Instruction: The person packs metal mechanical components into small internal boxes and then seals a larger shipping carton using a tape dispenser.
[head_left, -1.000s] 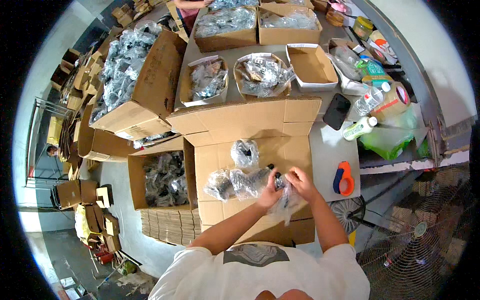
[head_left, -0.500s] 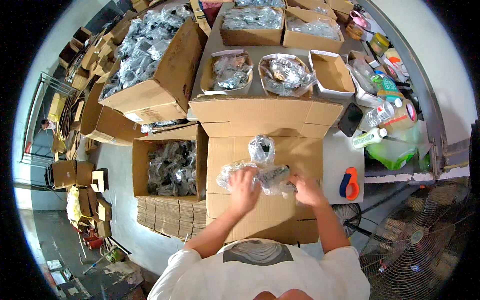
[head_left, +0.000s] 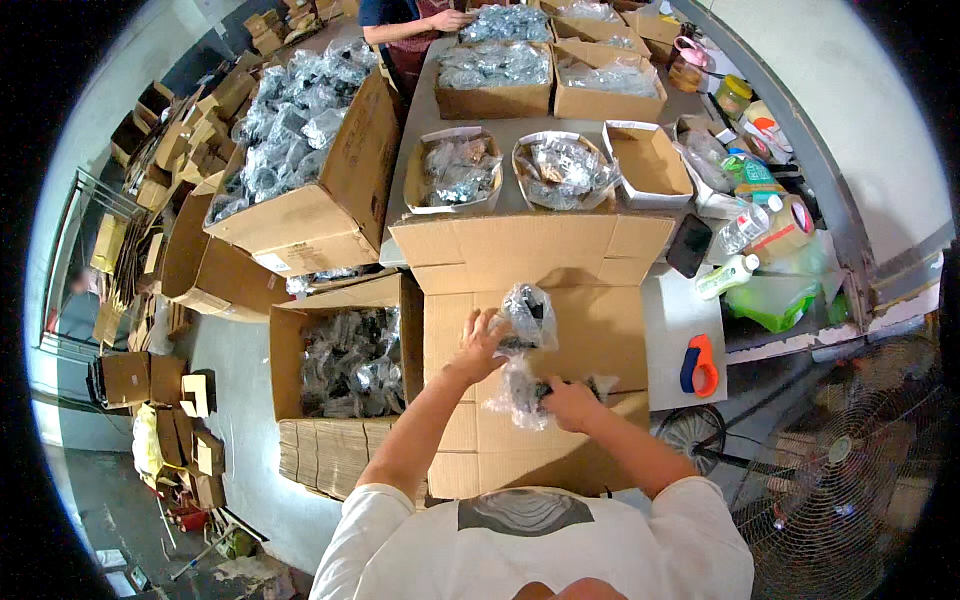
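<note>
A flattened cardboard sheet [head_left: 600, 320] with a raised back flap lies in front of me. On it are two parts in clear plastic bags, with dark pieces showing through. My left hand [head_left: 482, 345] is spread at the left side of the farther bagged part [head_left: 530, 308], its fingertips touching or very near the plastic. My right hand [head_left: 572, 404] is closed on the nearer bagged part [head_left: 522, 390], whose plastic sticks out on both sides of the fingers. What exactly is inside the bags I cannot make out.
An open carton [head_left: 412, 350] of bagged dark parts stands at the left, above stacked cardboard [head_left: 320, 455]. A bigger full carton [head_left: 345, 190] is behind it. Small boxes [head_left: 655, 175], a phone [head_left: 690, 245], bottles and an orange ring-shaped item [head_left: 705, 368] lie right. Another person's hand [head_left: 450, 20] is at the back.
Both hands were together on the bagged parts. My left hand has moved up to the farther one; my right has drawn the nearer one slightly toward me. Another person's arm has appeared at the back.
</note>
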